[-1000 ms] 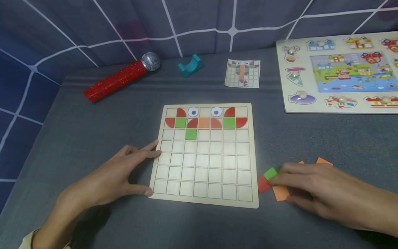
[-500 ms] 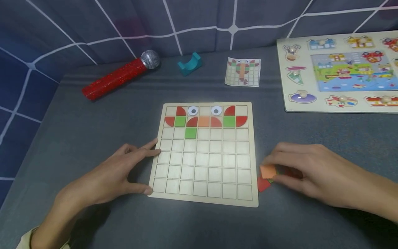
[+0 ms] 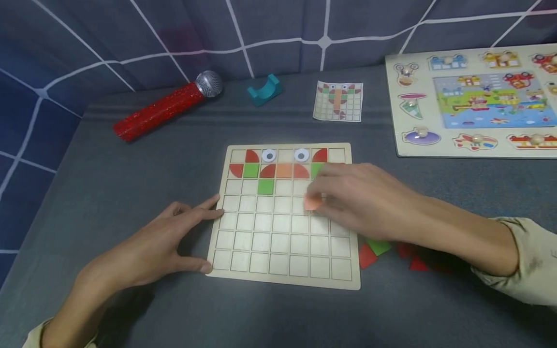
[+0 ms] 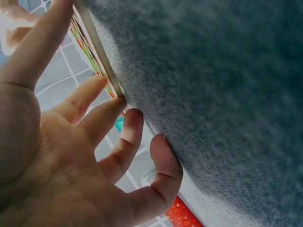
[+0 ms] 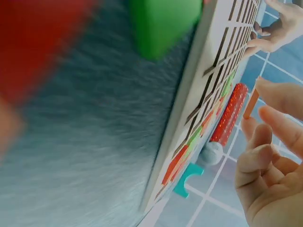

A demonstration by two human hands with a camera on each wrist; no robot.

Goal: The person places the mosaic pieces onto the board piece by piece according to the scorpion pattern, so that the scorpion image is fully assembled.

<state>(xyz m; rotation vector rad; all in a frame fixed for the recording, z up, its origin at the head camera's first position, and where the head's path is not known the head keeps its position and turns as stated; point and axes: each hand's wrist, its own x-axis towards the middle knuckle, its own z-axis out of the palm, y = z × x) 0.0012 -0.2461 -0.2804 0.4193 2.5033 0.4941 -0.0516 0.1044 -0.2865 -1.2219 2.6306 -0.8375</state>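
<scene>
A pale wooden grid board [image 3: 278, 282] lies flat on the table. Its top rows carry red quarter-circle tiles [image 3: 252, 155], green square tiles [image 3: 265, 186], an orange square tile [image 3: 284, 170] and two eye tiles [image 3: 269, 155]. My left hand [image 3: 156, 244] touches the board's left edge with spread fingers and thumb. Between thumb and fingertips my right hand [image 3: 361, 203] pinches another orange square tile [image 3: 312, 202] above the grid's right half. In the right wrist view, that pinched tile [image 5: 252, 103] shows edge-on. My right hand hides some cells and tiles in the second row.
Loose red tiles [image 3: 367, 256] and a green tile [image 3: 379, 246] lie right of the board, partly under my right forearm. Behind are a red microphone [image 3: 161, 111], a teal curved block [image 3: 265, 90], a pattern card [image 3: 338, 101] and a picture puzzle [image 3: 474, 104].
My right hand picked an orange tile from the loose tiles and carried it left and away from me, over the board. The left hand stayed at the board's edge.
</scene>
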